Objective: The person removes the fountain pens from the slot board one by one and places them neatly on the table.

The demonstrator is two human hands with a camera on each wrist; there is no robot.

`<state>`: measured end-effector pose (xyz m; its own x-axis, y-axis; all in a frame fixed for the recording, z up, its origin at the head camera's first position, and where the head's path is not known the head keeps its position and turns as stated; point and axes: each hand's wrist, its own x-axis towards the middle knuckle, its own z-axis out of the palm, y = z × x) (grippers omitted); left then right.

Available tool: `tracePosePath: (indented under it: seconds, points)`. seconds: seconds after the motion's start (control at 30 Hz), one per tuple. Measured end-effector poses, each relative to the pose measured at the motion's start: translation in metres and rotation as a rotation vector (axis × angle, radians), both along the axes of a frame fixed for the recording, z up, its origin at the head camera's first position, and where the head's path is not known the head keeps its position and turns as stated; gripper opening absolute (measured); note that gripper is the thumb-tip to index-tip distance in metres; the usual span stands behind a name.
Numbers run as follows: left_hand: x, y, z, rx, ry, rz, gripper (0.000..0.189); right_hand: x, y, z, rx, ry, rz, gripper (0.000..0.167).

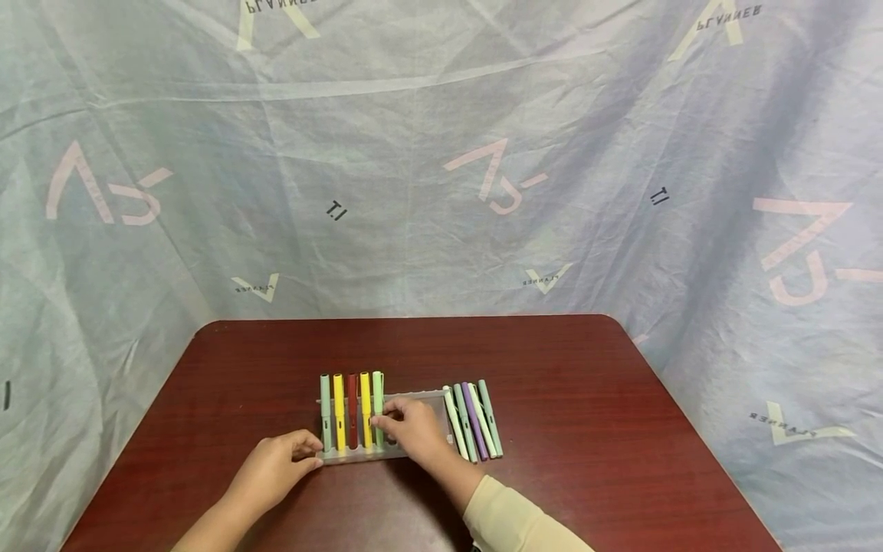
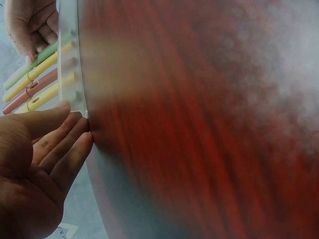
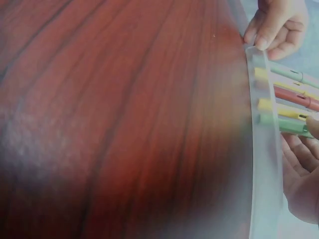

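Thumb and fingers of your left hand (image 1: 272, 466) pinch the near left corner of a clear tray (image 1: 372, 457). Just beyond those fingertips, running toward your right hand (image 1: 417, 433), a grey-green pen (image 1: 326, 414), a yellow pen (image 1: 339, 418), a red pen (image 1: 352, 414) and a second yellow pen (image 1: 366, 406) stand side by side across the tray. Next comes a light green pen (image 1: 379, 387), which your right hand grips between thumb and fingers. You seem to be settling that one into its slot; the next move likely calls for keeping the corner steady, lowering it square, then letting go without nudging its yellow neighbour. To the right of your right hand, five loose pens (image 1: 474, 422), one purple, lie close together beside the tray's end. Under both hands is a reddish-brown wood-grain table (image 1: 552, 376); beyond them hangs a creased, pale printed cloth (image 1: 407, 253), which also runs along both sides.
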<state>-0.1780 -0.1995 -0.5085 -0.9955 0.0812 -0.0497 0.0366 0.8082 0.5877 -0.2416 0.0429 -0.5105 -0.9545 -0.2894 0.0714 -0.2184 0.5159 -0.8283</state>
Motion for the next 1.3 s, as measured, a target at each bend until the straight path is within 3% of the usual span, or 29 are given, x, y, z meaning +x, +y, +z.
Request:
tracePosePath:
  seconds: [0.17, 0.3, 0.5, 0.63, 0.87, 1.1, 1.3]
  points:
    - [0.002, 0.001, -0.001, -0.006, 0.008, 0.008, 0.014, 0.001, 0.002, 0.006, -0.030, 0.009, 0.016, 0.015]
    - [0.003, 0.001, 0.000, -0.006, 0.008, 0.016, 0.015, 0.002, 0.007, 0.014, -0.141, -0.007, 0.067, 0.015]
    - [0.003, 0.001, 0.001, 0.000, 0.003, 0.016, 0.015, 0.005, 0.012, 0.012, -0.428, -0.188, 0.193, 0.024]
    - [0.003, 0.000, 0.001, 0.001, 0.002, 0.016, 0.015, 0.009, 0.013, 0.002, -0.508, -0.246, 0.224, 0.028]
    - [0.003, 0.000, 0.000, -0.007, 0.006, 0.013, 0.014, 0.007, 0.021, -0.006, -0.512, -0.259, 0.231, 0.029]
    - [0.002, 0.000, 0.002, -0.019, 0.003, 0.004, 0.014, 0.006, 0.034, -0.008, -0.497, -0.267, 0.216, 0.022]
    - [0.001, 0.000, 0.002, -0.021, -0.004, -0.003, 0.014, 0.004, 0.045, -0.009, -0.498, -0.263, 0.216, 0.025]
